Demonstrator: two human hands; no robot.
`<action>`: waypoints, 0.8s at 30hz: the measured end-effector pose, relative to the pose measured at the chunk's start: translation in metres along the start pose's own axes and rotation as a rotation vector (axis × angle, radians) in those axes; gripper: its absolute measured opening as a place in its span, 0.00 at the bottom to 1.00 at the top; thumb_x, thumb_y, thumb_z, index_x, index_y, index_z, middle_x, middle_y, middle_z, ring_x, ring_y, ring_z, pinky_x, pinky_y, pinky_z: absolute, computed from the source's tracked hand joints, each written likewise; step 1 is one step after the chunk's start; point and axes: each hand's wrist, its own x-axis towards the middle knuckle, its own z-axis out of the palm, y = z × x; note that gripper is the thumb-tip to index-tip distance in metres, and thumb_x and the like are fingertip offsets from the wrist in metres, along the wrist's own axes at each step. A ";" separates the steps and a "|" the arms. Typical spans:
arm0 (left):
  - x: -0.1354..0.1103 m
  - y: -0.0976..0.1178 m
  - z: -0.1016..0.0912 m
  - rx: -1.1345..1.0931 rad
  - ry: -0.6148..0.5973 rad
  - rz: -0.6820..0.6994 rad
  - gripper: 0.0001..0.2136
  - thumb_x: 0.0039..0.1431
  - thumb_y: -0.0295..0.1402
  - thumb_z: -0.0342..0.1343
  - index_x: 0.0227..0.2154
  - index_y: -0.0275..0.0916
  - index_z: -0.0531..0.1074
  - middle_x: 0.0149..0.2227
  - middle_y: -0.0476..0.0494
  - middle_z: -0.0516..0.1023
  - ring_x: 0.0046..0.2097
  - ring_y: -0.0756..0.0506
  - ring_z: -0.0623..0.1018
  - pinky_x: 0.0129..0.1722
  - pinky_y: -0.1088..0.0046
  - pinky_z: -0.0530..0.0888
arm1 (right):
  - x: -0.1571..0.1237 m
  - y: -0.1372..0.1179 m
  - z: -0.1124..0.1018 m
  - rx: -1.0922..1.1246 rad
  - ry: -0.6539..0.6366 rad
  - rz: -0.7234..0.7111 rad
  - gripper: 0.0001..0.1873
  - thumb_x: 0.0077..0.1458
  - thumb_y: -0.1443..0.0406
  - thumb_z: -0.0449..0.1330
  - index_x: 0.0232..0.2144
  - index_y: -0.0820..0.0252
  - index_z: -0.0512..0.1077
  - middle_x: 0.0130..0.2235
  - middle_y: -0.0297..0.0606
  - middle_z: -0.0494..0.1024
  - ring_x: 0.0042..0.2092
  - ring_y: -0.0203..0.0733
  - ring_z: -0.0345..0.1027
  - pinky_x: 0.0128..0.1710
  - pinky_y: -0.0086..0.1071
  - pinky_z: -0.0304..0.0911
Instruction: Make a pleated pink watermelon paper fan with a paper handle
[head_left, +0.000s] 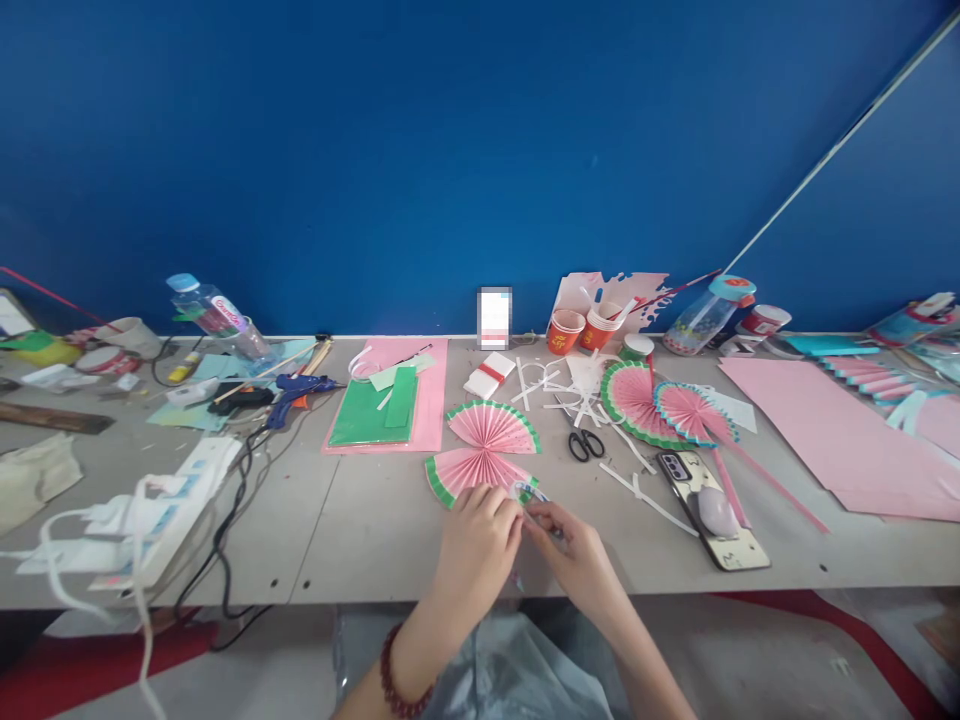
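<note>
My left hand (480, 545) and my right hand (576, 552) meet at the table's front edge, both with fingers pinched on a small white and green paper piece (527, 493). Just beyond my fingers lies a pink pleated paper fan with a green rim (469, 470), and a second half fan (491, 425) lies behind it. A dark red bead bracelet (397, 680) circles my left wrist.
Black scissors (586, 443), white paper strips and more pink fans (645, 400) lie right of centre. A phone (712, 510) rests at front right. Green sheets on pink paper (386, 410), a blue glue gun (300, 388), a power strip with cables (161, 505), cups and bottles sit around.
</note>
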 end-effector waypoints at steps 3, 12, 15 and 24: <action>-0.001 0.000 -0.001 -0.004 -0.009 0.006 0.05 0.58 0.22 0.53 0.30 0.39 0.69 0.32 0.47 0.72 0.38 0.44 0.72 0.38 0.64 0.69 | 0.000 -0.003 -0.002 0.033 -0.038 -0.008 0.13 0.57 0.59 0.54 0.29 0.60 0.74 0.28 0.36 0.78 0.31 0.40 0.71 0.32 0.28 0.65; 0.000 0.007 -0.006 -0.007 0.010 0.056 0.05 0.60 0.23 0.51 0.30 0.38 0.68 0.31 0.47 0.72 0.36 0.44 0.72 0.36 0.66 0.69 | -0.004 -0.009 -0.003 0.013 0.052 -0.020 0.11 0.54 0.63 0.53 0.23 0.60 0.71 0.24 0.35 0.74 0.29 0.39 0.67 0.31 0.28 0.61; -0.001 0.008 -0.006 0.030 0.058 0.143 0.07 0.61 0.23 0.48 0.29 0.38 0.68 0.30 0.46 0.71 0.35 0.45 0.72 0.35 0.67 0.68 | -0.005 -0.010 -0.003 0.018 0.080 -0.010 0.10 0.52 0.64 0.54 0.22 0.60 0.69 0.23 0.33 0.72 0.28 0.38 0.64 0.30 0.27 0.59; -0.019 0.009 -0.011 -0.189 0.256 0.298 0.08 0.62 0.22 0.47 0.37 0.38 0.70 0.33 0.43 0.76 0.39 0.46 0.75 0.40 0.68 0.69 | 0.000 -0.006 -0.023 0.046 0.260 0.041 0.13 0.54 0.58 0.53 0.22 0.60 0.67 0.21 0.31 0.66 0.25 0.36 0.61 0.25 0.27 0.56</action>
